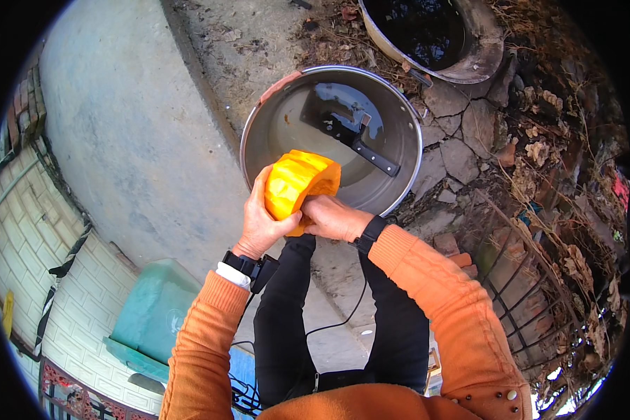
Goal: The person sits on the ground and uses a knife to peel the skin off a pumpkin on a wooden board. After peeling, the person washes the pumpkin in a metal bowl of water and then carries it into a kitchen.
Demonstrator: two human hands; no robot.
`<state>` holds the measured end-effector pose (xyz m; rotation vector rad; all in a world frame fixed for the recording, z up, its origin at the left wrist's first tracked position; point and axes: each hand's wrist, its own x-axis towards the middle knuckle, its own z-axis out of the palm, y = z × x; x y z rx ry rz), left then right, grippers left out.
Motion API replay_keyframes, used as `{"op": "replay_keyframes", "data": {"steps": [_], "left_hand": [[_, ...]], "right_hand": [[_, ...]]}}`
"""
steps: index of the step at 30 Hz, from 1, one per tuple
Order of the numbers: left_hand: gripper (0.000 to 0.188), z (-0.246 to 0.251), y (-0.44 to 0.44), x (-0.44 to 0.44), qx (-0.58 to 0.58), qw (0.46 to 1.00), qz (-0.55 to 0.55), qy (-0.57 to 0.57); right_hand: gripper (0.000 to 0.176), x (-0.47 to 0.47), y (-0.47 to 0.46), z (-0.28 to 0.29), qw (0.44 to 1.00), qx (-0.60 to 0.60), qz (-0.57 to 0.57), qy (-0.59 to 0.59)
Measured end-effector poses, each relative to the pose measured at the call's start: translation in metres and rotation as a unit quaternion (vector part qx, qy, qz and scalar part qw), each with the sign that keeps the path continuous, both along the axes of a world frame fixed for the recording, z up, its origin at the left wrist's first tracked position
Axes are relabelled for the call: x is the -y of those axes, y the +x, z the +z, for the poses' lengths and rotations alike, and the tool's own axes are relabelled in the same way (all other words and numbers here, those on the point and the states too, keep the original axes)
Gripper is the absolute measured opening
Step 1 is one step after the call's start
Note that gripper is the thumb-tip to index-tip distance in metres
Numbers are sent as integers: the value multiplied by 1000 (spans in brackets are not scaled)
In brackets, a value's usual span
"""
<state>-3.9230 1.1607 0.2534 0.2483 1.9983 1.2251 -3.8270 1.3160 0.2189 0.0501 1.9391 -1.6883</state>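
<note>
A thick curved piece of orange pumpkin (302,184) is held above the near rim of a large metal pot (257,152). My left hand (262,220) grips its outer side, with the thumb at the lower end. My right hand (336,216) reaches into the hollow of the piece from the right. Its fingertips are hidden there, so I cannot tell whether they hold anything. Slightly cloudy water (289,134) stands in the pot. A knife with a black riveted handle (376,157) lies inside it, the handle against the right wall.
A worn basin (485,55) of dark water stands beyond the pot. To the left runs a raised concrete slab (131,121). An upturned-looking green plastic bin (155,299) is at lower left. Cracked paving (459,157), dry plants and a rusty metal grille (522,294) lie right; a black cable (341,323) hangs between my legs.
</note>
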Motion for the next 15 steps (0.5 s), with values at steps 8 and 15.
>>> {"op": "replay_keyframes", "data": {"steps": [8,15], "left_hand": [[88,-3,1,4,19,1000,14,5],[85,-3,2,4,49,996,69,42]], "right_hand": [[12,-7,3,5,998,59,-13,-24],[8,-6,13,1,967,160,-157,-120]]}}
